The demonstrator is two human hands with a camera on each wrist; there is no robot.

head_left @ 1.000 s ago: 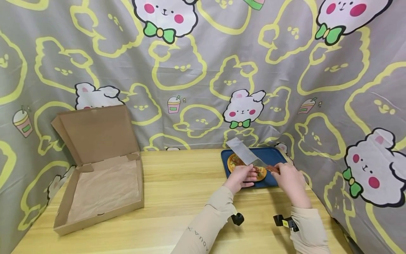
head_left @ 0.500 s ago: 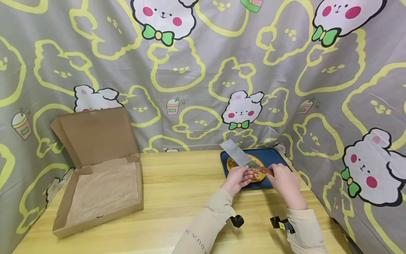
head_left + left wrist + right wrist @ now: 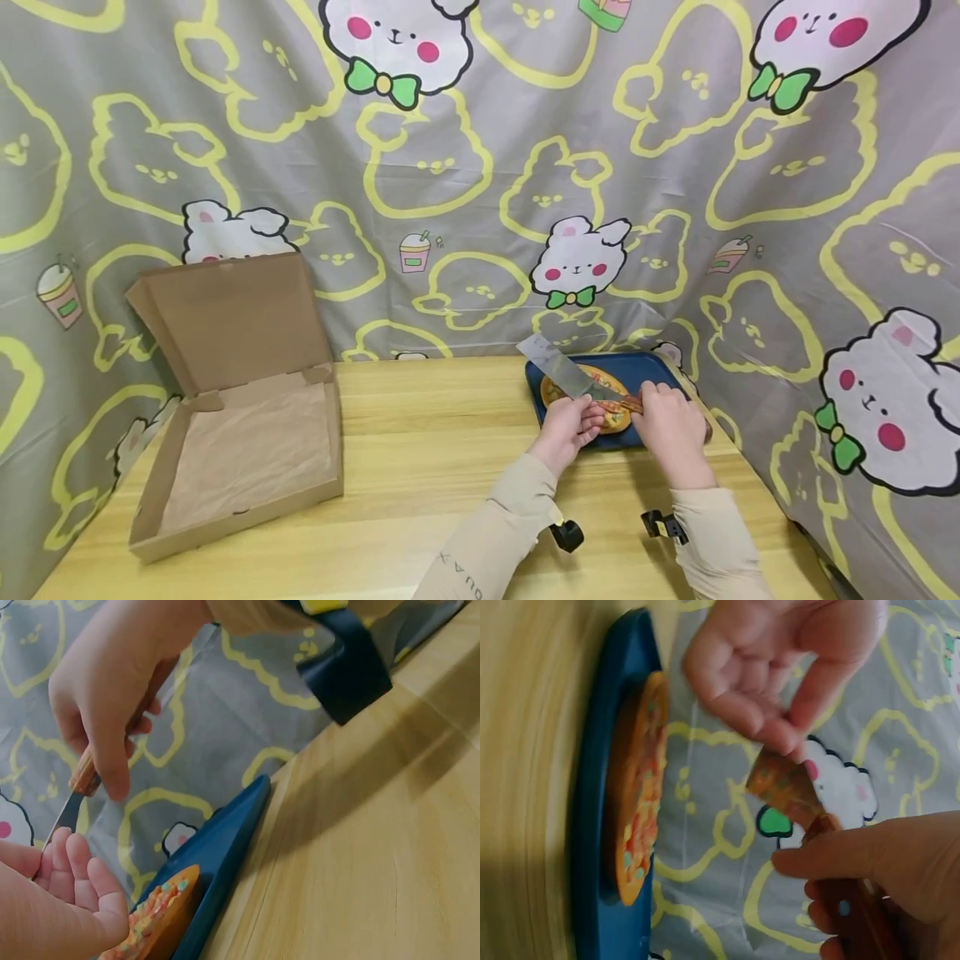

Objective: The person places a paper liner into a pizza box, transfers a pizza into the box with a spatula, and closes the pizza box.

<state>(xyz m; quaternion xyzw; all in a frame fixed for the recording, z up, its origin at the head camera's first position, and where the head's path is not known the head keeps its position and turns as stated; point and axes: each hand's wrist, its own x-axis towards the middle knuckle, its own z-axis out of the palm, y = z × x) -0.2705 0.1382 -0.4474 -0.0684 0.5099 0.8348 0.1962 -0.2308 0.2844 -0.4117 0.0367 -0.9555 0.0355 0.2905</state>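
Observation:
In the head view a metal spatula [image 3: 557, 368] with a flat, square-ended blade and a wooden handle is held above a small round pizza [image 3: 609, 382]. The pizza lies on a dark blue tray [image 3: 652, 365]. My right hand [image 3: 670, 429] grips the handle, whose end shows past the palm. With thumb and forefinger, my left hand [image 3: 568, 429] pinches the edge of the blade near its neck. Colours of the pizza mirror on the blade [image 3: 784, 784] in the right wrist view. The left hand covers part of the pizza's near side.
An open cardboard pizza box [image 3: 240, 325] lined with brown paper stands at the left of the wooden table [image 3: 420, 467], lid raised. A grey patterned curtain [image 3: 450, 208] hangs behind the table and along its sides. Both wrists wear black camera mounts.
The spatula has shifted slightly left and its blade has turned in the hands, with the tip dipping lower. Both hands keep hold of it; the tray and box stay put.

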